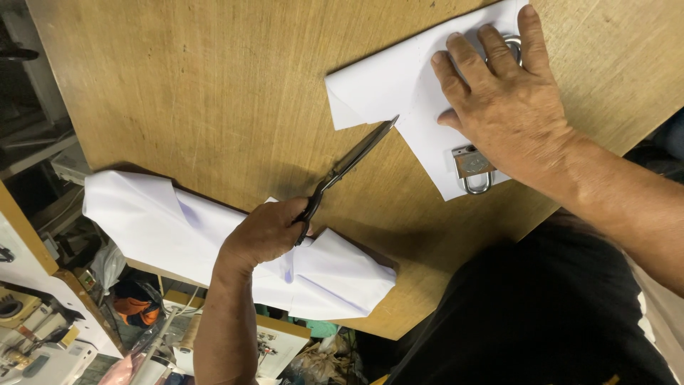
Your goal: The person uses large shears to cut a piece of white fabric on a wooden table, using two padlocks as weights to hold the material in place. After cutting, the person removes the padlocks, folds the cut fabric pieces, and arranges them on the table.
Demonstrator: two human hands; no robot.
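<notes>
My left hand (267, 232) grips the handles of dark metal scissors (350, 161), whose blades point up and right; their tip meets the edge of a white cloth piece (392, 78) lying flat on the wooden table (214, 93). My right hand (502, 96) presses palm down on that cloth, fingers spread. A silver padlock (474, 170) rests on the cloth's near corner beside my wrist. The shackle of a second padlock (513, 46) shows between my fingers.
A folded bundle of white cloth (153, 214) lies along the table's edge, partly under my left hand. Beyond the edge, below, are a sewing machine (28, 335), thread spools and clutter. My black shirt (541, 321) fills the lower right.
</notes>
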